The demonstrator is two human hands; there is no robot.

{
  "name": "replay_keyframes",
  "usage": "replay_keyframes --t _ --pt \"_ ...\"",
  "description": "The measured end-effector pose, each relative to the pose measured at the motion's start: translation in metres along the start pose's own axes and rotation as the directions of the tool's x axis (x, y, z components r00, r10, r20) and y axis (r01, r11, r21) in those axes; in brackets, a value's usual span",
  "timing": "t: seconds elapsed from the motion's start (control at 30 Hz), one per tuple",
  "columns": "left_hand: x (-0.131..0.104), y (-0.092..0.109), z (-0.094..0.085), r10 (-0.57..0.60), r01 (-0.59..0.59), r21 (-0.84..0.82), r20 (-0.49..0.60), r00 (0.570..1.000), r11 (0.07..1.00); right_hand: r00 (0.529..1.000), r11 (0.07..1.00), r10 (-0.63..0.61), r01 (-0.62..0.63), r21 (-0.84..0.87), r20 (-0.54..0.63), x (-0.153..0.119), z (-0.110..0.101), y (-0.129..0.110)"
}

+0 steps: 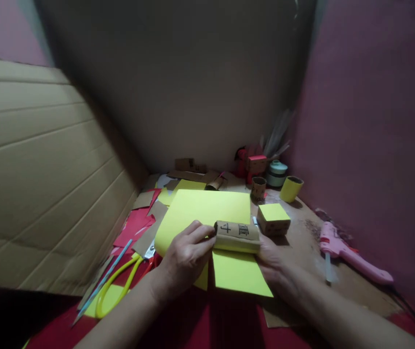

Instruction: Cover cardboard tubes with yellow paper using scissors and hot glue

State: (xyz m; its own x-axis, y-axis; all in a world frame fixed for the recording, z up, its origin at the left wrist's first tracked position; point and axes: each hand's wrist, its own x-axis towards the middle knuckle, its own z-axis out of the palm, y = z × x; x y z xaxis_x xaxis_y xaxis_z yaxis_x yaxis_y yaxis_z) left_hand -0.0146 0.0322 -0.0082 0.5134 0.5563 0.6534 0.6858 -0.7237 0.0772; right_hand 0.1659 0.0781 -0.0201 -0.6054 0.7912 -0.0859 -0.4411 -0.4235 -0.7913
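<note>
Between my two hands lies a brown cardboard tube (234,232) with printed black characters, on its side. A strip of yellow paper (240,274) runs under the tube and out toward me. My left hand (189,249) is closed on the tube's left end, fingertips at its opening. At the tube's right end my right hand (275,261) grips it, with most of its fingers hidden behind. Beyond the tube a larger yellow sheet (207,206) lies on the work surface, its left edge curling.
Yellow-handled scissors (120,281) and a pencil (111,266) lie left among red scraps (133,228). To the right are a yellow-topped box (273,220), a yellow tube (291,190) and a pink glue gun (353,254). A cardboard panel (40,179) stands on the left.
</note>
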Motion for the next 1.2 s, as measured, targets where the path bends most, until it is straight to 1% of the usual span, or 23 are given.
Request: replay_keyframes --t 0.13,0.2,0.33,0.43,0.57,0.7,0.77,0.83,0.93,1.03,1.1,1.2 --pt "-0.002 -0.002 -0.002 -0.01 0.009 -0.074 -0.02 1.0 0.997 1.0 0.999 -0.009 0.01 0.052 -0.007 0.0 0.0 0.001" --pt "0.0 -0.001 -0.004 -0.04 0.038 -0.122 -0.008 0.999 0.992 1.0 0.995 0.01 -0.01 0.098 0.003 0.0 0.001 0.002" --pt "0.003 0.0 -0.009 -0.113 0.125 -0.185 0.075 0.991 0.975 0.995 0.978 0.06 -0.075 0.193 0.081 0.003 0.002 0.004" --pt "0.004 -0.001 -0.01 -0.161 0.186 -0.188 0.142 0.977 0.964 0.994 0.975 0.027 -0.049 0.216 0.107 0.005 0.002 0.006" --pt "0.005 -0.002 -0.01 -0.238 0.286 -0.188 0.242 0.941 0.94 0.994 0.981 -0.025 0.005 0.192 0.104 0.006 0.0 0.007" --pt "0.008 -0.001 -0.012 -0.307 0.39 -0.194 0.353 0.884 0.9 0.992 0.991 -0.073 0.06 0.118 0.103 0.004 -0.002 0.005" --pt "0.008 -0.001 -0.012 -0.338 0.442 -0.215 0.39 0.856 0.871 0.99 0.994 -0.093 0.086 0.065 0.107 0.003 -0.003 0.003" --pt "0.008 -0.001 -0.012 -0.359 0.477 -0.24 0.408 0.84 0.845 0.989 0.995 -0.104 0.103 0.014 0.106 0.002 -0.003 0.002" --pt "0.008 -0.001 -0.012 -0.363 0.501 -0.294 0.416 0.834 0.814 0.985 0.99 -0.127 0.132 -0.04 0.116 0.003 -0.006 0.002" --pt "0.009 -0.001 -0.012 -0.37 0.527 -0.36 0.422 0.828 0.769 0.982 0.987 -0.145 0.152 -0.05 0.121 0.003 -0.007 0.002" --pt "0.01 0.0 -0.012 -0.389 0.561 -0.394 0.436 0.812 0.728 0.982 0.986 -0.147 0.155 -0.056 0.12 0.002 -0.007 0.002" --pt "0.011 0.001 -0.013 -0.423 0.625 -0.431 0.478 0.77 0.651 0.982 0.983 -0.153 0.163 -0.089 0.115 0.001 -0.005 0.0"
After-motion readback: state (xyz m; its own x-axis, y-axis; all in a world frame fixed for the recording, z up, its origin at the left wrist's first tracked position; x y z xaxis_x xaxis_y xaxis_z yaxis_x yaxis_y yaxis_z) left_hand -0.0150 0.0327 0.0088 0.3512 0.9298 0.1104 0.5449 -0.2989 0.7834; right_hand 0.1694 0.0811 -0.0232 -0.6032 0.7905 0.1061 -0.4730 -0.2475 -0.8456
